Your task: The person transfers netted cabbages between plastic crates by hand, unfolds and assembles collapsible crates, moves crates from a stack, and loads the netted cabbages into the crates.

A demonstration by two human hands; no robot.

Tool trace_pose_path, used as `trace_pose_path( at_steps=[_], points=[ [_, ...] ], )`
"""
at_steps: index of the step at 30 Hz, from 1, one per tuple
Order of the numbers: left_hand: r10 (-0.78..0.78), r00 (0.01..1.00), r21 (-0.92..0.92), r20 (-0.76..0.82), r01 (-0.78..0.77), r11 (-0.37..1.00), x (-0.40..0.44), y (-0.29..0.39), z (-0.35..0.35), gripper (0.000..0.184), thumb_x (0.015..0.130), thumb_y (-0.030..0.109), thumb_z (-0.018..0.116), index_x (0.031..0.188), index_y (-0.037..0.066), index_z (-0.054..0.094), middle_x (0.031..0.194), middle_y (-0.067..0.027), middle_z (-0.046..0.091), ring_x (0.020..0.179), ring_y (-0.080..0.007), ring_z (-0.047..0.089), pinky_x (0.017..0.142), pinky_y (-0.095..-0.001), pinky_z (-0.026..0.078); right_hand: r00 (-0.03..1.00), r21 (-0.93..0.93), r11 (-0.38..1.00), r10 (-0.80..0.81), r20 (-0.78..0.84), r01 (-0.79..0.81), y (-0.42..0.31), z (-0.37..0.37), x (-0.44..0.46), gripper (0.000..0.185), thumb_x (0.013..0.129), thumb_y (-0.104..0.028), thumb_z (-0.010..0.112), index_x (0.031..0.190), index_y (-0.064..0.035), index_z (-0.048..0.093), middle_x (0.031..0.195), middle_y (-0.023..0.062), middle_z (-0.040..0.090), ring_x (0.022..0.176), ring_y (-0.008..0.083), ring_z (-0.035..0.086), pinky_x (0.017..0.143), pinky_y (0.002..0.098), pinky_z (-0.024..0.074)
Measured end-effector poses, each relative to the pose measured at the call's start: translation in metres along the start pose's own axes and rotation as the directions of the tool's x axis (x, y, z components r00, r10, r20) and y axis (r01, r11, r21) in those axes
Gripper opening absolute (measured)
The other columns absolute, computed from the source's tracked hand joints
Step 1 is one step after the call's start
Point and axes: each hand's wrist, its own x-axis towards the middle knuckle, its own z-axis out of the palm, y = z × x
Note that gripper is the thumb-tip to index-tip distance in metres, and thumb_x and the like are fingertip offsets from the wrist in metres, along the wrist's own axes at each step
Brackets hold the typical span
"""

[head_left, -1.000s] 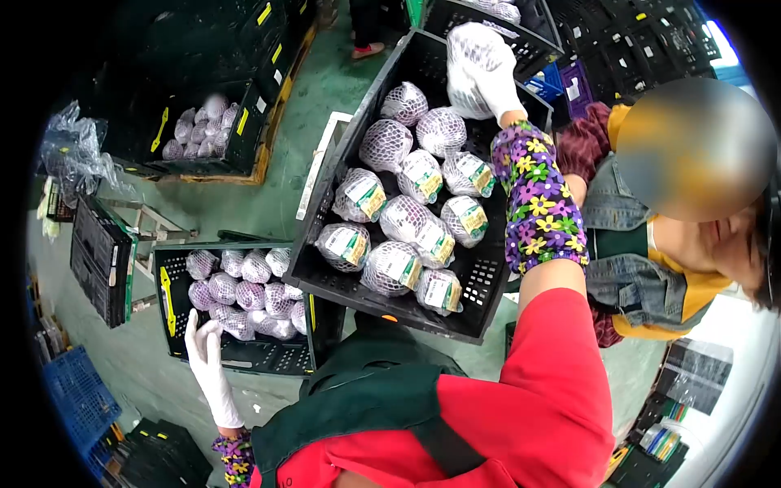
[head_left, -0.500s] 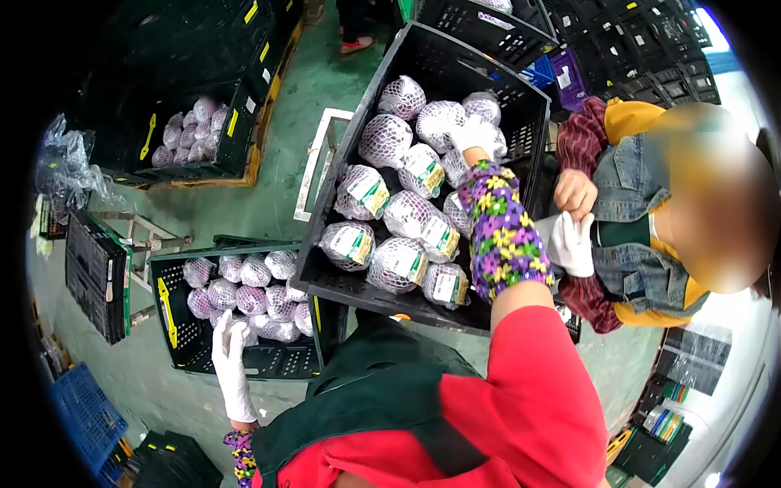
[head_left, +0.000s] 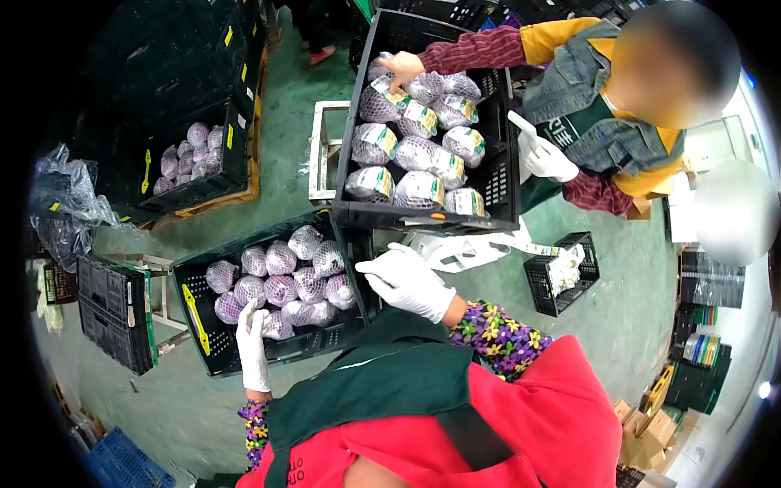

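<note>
My left hand (head_left: 253, 350), in a white glove, is at the near edge of the lower dark crate (head_left: 213, 358). Its fingers point up, slightly apart, beside a purple round vegetable in a white foam net (head_left: 277, 325); whether they touch it I cannot tell. My right hand (head_left: 409, 283), also gloved, hovers between this crate and the upper black crate (head_left: 423, 220), fingers stretched leftward and holding nothing. Several netted vegetables without visible labels fill the lower crate. In the upper crate, most netted vegetables, such as this front one (head_left: 420, 190), carry white-green-yellow labels.
Across the upper crate, a co-worker's bare hand (head_left: 399, 70) reaches onto a labelled vegetable; their gloved hand (head_left: 547, 157) is beside the crate. A small black basket (head_left: 561, 276) stands on the floor at right. Another crate of netted vegetables (head_left: 213, 175) sits at back left.
My right hand has left the upper crate and come back toward my body. The co-worker's bare hand now reaches into that crate. More labels show on its vegetables, and the view has shifted.
</note>
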Motion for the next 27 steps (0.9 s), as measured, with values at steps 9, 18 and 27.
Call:
trace_pose_path(
  at_steps=[9, 18, 27],
  points=[
    [-0.119, 0.977, 0.128, -0.179, 0.143, 0.981, -0.010, -0.157, -0.070, 0.035, 0.093, 0.018, 0.063, 0.121, -0.003, 0.058, 0.090, -0.0014, 0.059, 0.076, -0.0058, 0.050, 0.066, -0.0232, 0.044, 0.983, 0.050, 0.987, -0.159, 0.087, 0.155, -0.026, 0.041, -0.018, 0.018, 0.088, -0.025, 0.060, 0.099, -0.0126, 0.066, 0.076, 0.0065, 0.063, 0.074, 0.0270, 0.062, 0.073, 0.0409, 0.0475],
    [-0.012, 0.937, 0.494, -0.349, 0.195, 0.847, -0.046, -0.182, -0.029, 0.039, 0.089, 0.023, 0.065, 0.119, -0.002, 0.061, 0.109, -0.0161, 0.067, 0.097, -0.0226, 0.065, 0.088, -0.0328, 0.049, 0.986, -0.076, 0.990, -0.109, 0.124, 0.119, 0.018, 0.000, 0.006, 0.022, 0.086, -0.024, 0.060, 0.104, -0.0126, 0.065, 0.077, 0.0076, 0.061, 0.075, 0.0275, 0.062, 0.073, 0.0407, 0.0490],
    [0.180, 0.947, 0.689, -0.266, 0.056, 0.723, 0.005, -0.212, 0.013, 0.039, 0.085, 0.027, 0.068, 0.113, -0.001, 0.064, 0.102, -0.0183, 0.069, 0.093, -0.0306, 0.066, 0.084, -0.0374, 0.050, 0.991, -0.069, 0.997, -0.048, -0.124, 0.039, 0.068, -0.044, 0.025, 0.024, 0.086, -0.003, 0.063, 0.109, -0.0036, 0.068, 0.090, 0.0130, 0.069, 0.082, 0.0275, 0.065, 0.075, 0.0355, 0.0506]
  ],
)
